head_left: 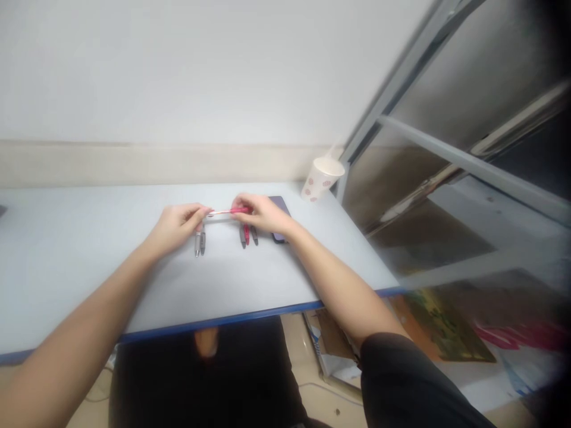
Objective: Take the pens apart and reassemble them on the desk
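Observation:
Between my two hands a red pen [241, 210] is held level, just above the table. My right hand [261, 213] is closed around its red part. My left hand [181, 223] pinches the far left end of its slim, pale section; whether that section is a refill I cannot tell. Below my left fingers lie a light grey pen piece [197, 244] and a dark grey pen piece [203, 244], side by side. Under my right hand are a red pen piece [247, 235] and two dark grey pieces [254, 236], their upper ends partly hidden by the fingers.
A dark phone [281, 221] lies just right of my right hand, partly covered. Farther back stands a patterned paper cup [322, 178] near the wall. A metal frame [437, 145] rises along the table's right side. The blue front edge [214, 324] runs before my lap.

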The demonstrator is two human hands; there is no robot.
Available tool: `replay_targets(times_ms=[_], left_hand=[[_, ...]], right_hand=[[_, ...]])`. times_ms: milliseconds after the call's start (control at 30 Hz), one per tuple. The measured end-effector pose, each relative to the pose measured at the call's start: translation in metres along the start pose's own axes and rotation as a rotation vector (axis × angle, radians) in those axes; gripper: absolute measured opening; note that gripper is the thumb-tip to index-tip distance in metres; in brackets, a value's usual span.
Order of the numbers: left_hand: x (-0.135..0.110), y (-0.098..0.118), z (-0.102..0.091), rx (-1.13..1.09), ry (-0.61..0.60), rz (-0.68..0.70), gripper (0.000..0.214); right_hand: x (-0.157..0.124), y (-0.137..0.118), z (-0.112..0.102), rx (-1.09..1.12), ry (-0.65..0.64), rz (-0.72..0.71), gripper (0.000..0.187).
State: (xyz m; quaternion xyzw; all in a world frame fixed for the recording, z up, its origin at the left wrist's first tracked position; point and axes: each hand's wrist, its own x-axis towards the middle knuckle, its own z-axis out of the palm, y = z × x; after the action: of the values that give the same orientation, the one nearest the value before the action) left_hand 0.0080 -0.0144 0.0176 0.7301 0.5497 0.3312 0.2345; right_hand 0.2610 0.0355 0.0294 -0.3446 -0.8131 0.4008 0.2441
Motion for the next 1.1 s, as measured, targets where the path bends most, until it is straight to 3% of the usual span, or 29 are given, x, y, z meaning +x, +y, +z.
replay_targets(times_ms=[67, 200, 367, 467, 567, 733, 800, 900, 1000, 1100], left_hand=[[0.000, -0.001, 0.000, 0.002, -0.003, -0.003, 0.043], [0.000, -0.001, 0.001, 0.014, 0.003, -0.006, 0.043], [0.000, -0.001, 0.001, 0.014, 0.001, -0.027, 0.041], [0.000, 0.002, 0.000, 0.001, 0.005, -0.033, 0.038], [-0.001, 0.007, -0.003, -0.063, -0.088, -0.055, 0.036], [-0.005, 0.011, -0.004, -0.195, -0.269, -0.063, 0.042], [-0.005, 0.009, -0.001, -0.161, -0.252, -0.038, 0.041], [-0.002, 0.001, 0.003, 0.019, -0.134, 0.084, 0.040], [0.000, -0.008, 0.006, 0.193, -0.043, 0.206, 0.040], [0.001, -0.012, 0.006, 0.252, -0.025, 0.218, 0.036]], right_hand=[[0.000, 0.000, 0.000, 0.015, 0.041, -0.018, 0.017], [0.001, 0.001, 0.001, 0.041, -0.022, 0.009, 0.024], [0.005, 0.006, 0.003, 0.080, 0.082, -0.092, 0.015], [0.006, 0.006, 0.003, 0.232, 0.090, -0.067, 0.017], [0.008, 0.010, 0.003, 0.484, 0.082, -0.027, 0.024], [0.015, 0.021, 0.004, 0.781, 0.065, -0.082, 0.021], [0.017, 0.023, 0.004, 0.824, 0.057, -0.088, 0.021], [0.018, 0.023, 0.004, 0.835, 0.085, -0.067, 0.022], [0.016, 0.020, 0.004, 0.750, 0.121, -0.040, 0.021], [0.014, 0.017, 0.006, 0.645, 0.181, -0.015, 0.019]])
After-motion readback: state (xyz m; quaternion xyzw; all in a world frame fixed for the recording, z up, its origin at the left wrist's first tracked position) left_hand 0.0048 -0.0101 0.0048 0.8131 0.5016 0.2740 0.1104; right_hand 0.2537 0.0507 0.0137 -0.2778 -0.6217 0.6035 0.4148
